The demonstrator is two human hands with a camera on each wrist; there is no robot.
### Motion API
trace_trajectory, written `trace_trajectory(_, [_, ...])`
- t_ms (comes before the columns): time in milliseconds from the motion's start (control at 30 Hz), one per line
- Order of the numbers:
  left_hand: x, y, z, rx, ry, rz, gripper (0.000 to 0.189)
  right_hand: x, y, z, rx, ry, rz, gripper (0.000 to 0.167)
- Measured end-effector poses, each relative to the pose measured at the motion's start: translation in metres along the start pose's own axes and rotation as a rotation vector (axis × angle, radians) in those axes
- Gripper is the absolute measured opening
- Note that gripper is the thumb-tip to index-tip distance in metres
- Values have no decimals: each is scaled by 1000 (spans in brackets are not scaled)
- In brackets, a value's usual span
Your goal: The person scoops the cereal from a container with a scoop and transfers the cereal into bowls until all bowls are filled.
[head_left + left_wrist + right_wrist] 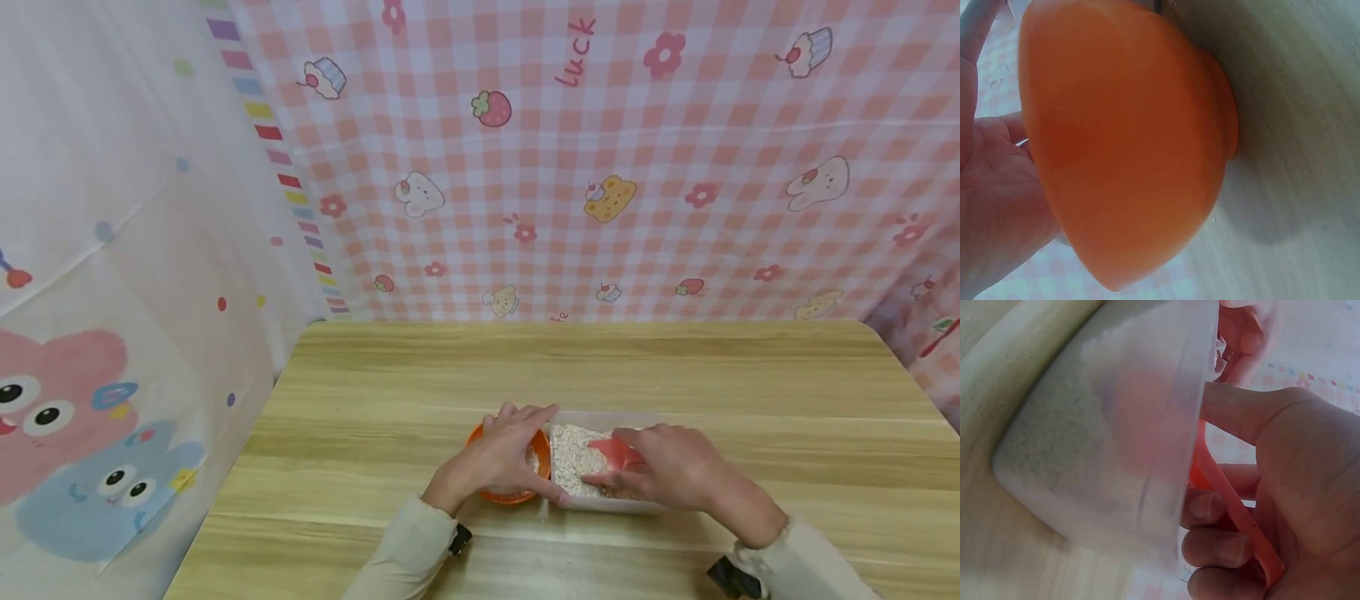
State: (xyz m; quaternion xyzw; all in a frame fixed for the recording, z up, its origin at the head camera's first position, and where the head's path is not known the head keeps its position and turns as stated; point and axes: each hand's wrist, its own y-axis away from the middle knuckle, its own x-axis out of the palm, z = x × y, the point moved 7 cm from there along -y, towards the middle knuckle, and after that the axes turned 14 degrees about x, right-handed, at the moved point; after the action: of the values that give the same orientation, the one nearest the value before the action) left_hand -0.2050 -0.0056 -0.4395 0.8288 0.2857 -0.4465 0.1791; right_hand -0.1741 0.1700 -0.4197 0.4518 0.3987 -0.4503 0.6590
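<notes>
My right hand grips a red scoop, its head down in pale oat-like flakes. The flakes lie in a translucent white plastic tub; through its wall the scoop shows as a red blur. In the right wrist view, curled fingers wrap the scoop's handle beside the rim. My left hand reaches across an orange bowl and holds the tub's left end, thumb at the near corner and fingers at the far one. Some flakes show inside the bowl, partly hidden under that hand.
Bowl and tub stand side by side on a wood-grain table. Behind it hangs a pink checked cloth with printed figures, and a white printed cloth hangs at the left. Dark wrist straps sit at both sleeves.
</notes>
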Motion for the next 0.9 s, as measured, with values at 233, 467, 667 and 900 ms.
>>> trace_trajectory(233, [1,-1,0,-2,-10,2,114,5,-3,3,9,-2,-34,47])
trace_trajectory(467, [1,-1,1,-6,-19,0,114,6,-2,5,-14,-8,-84,48])
trace_trajectory(667, [2,-1,2,-12,-21,-1,115,6,-1,4,-19,6,-99,49])
trace_trajectory(900, [2,-1,3,-9,-17,-1,114,5,0,5,-34,3,-125,52])
